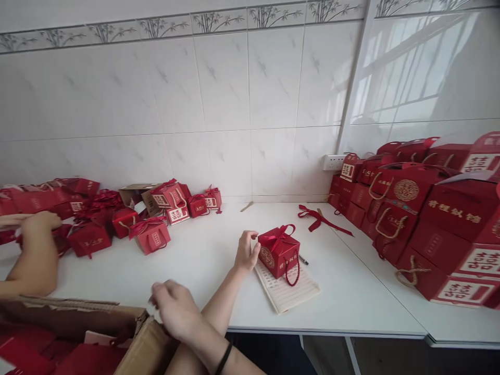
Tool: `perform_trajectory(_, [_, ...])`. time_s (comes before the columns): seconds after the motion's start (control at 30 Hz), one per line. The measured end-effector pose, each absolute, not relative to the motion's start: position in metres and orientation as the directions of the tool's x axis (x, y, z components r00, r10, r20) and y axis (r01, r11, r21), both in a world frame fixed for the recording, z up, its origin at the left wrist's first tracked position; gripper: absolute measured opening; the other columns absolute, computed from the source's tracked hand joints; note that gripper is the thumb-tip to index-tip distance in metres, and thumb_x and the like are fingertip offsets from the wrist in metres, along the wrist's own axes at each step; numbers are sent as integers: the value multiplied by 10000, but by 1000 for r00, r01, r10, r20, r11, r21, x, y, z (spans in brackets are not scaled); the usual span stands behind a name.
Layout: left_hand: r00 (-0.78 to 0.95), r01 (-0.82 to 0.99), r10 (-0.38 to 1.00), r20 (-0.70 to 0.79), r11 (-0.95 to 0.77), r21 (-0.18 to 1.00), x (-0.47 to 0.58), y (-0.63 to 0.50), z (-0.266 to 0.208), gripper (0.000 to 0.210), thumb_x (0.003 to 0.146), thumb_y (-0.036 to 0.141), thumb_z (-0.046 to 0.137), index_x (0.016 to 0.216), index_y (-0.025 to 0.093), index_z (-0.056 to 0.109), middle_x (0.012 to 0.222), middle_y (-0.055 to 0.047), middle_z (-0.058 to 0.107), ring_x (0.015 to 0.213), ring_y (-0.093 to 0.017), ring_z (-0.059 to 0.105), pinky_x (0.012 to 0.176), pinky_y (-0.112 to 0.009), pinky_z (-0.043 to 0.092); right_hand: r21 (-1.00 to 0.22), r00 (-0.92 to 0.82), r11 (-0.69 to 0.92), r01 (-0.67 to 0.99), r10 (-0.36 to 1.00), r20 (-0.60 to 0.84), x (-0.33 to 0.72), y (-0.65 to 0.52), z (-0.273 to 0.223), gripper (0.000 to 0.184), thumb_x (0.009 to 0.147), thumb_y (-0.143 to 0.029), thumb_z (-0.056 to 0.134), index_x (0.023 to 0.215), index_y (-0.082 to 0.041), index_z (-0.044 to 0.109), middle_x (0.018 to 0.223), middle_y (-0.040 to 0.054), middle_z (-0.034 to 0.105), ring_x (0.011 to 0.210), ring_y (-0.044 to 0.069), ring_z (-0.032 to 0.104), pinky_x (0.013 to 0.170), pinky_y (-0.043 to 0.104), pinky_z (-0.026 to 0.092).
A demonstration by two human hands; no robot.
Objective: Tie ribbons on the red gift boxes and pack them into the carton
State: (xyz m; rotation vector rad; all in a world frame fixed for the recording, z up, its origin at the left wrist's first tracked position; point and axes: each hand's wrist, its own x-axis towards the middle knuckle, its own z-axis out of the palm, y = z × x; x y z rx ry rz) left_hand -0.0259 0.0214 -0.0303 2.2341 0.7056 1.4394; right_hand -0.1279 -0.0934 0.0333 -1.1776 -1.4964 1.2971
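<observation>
My left hand (247, 251) is at the left side of a red gift box (278, 255), thumb and fingers apart, fingertips at its edge. The box stands upright with a red ribbon bow on top and a twisted red cord handle hanging in front. It rests on a lined, handwritten notepad (291, 294), and a pen (303, 259) pokes out behind. Crossing over my left forearm, my right hand (175, 307) is above the rim of an open cardboard carton (146, 344). Its fingers are curled, slightly blurred, with the tips hidden. Red pieces (89, 359) lie inside the carton.
Red gift boxes (441, 219) are stacked high on the right. More ribboned boxes (152, 234) crowd the left, where another person's arm (37, 255) reaches in. A loose red ribbon (324, 221) lies at the back of the white table (351, 291), near a wall socket (333, 162).
</observation>
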Motion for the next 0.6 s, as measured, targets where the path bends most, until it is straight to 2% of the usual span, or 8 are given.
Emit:
perform_trajectory(0.1, [341, 192, 600, 723, -798, 571, -26, 20, -31, 421, 877, 543, 288, 1012, 180, 453, 968, -96, 529, 913, -215, 523, 852, -421, 419, -991, -242, 73, 110, 969, 45, -130, -95, 31, 232, 897, -322, 444, 753, -172, 546, 805, 31, 576, 834, 182, 561, 735, 270, 400])
perform_trajectory(0.37, [328, 209, 589, 738, -807, 552, -24, 12, -31, 456, 871, 573, 263, 1000, 188, 468, 948, -96, 539, 883, -211, 532, 834, -406, 424, -995, -315, 87, 42, 947, 70, -126, -107, 28, 185, 916, -346, 447, 874, -176, 506, 873, 22, 571, 848, 162, 540, 778, 265, 381])
perform_trajectory(0.6, [304, 184, 594, 745, -804, 565, -23, 11, -36, 505, 858, 601, 277, 1002, 169, 495, 973, -122, 558, 889, -231, 549, 851, -441, 420, -994, -349, 105, 15, 932, 93, -122, -110, 23, 248, 904, -417, 415, 812, -189, 449, 828, 6, 535, 834, 164, 517, 781, 273, 371])
